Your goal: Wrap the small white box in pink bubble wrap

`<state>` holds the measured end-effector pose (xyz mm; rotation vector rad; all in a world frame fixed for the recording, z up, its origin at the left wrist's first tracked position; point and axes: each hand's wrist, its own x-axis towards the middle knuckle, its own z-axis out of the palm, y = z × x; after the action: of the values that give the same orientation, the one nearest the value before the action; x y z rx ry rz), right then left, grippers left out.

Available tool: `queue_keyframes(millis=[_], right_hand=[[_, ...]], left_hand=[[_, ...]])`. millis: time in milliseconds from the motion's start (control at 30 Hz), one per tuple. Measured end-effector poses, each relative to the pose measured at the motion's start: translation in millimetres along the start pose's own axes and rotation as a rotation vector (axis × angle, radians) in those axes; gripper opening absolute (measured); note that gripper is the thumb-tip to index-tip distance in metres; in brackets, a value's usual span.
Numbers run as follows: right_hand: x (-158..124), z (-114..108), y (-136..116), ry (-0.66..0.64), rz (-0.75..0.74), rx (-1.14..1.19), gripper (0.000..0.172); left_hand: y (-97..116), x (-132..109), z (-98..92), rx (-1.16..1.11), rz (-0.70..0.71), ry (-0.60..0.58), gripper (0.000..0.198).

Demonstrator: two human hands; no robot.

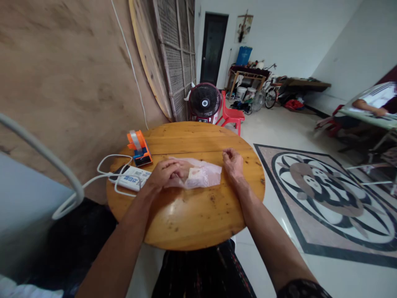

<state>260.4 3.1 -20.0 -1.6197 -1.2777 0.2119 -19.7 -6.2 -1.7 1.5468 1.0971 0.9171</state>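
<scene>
On the round wooden table [173,215] lies a thin, pale pink translucent plastic bag [211,174], with a whitish flat item [194,174] showing inside. My left hand [166,171] grips the left end of the bag, its fingers bent over the plastic. To the right of the bag, apart from it, my right hand [234,163] rests at the table with fingers curled and thumb pressed to them. Whatever it may hold is hidden. An orange and blue tape dispenser [139,147] stands behind my left hand, near the table's left edge.
A white box [133,178] with blue print and looped white cable [102,176] lies left of my left hand. Beyond the table stand a fan [204,101] and a red plastic chair [231,114]. Another person [372,101] sits at a table far right.
</scene>
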Motion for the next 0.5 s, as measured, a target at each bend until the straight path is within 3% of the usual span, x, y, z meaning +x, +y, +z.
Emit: queue_keyframes(millis=[100, 300, 400, 500], right_hand=[[1.9, 0.3, 3.8, -0.010, 0.013, 0.001, 0.031], [1.8, 1.0, 4.5, -0.034, 0.026, 0.036, 0.030], [0.9, 2.0, -2.4, -0.035, 0.044, 0.165, 0.027], [-3.1, -5.5, -21.6, 0.037, 0.024, 0.318, 0.023]], left_hand=[[-0.1, -2.3, -1.4, 0.066, -0.094, -0.193, 0.041], [4.5, -7.4, 13.6, 0.392, 0.252, -0.087, 0.036], [2.9, -8.6, 18.6, 0.479, 0.368, -0.086, 0.054], [-0.4, -10.4, 21.3, 0.469, 0.379, -0.115, 0.076]])
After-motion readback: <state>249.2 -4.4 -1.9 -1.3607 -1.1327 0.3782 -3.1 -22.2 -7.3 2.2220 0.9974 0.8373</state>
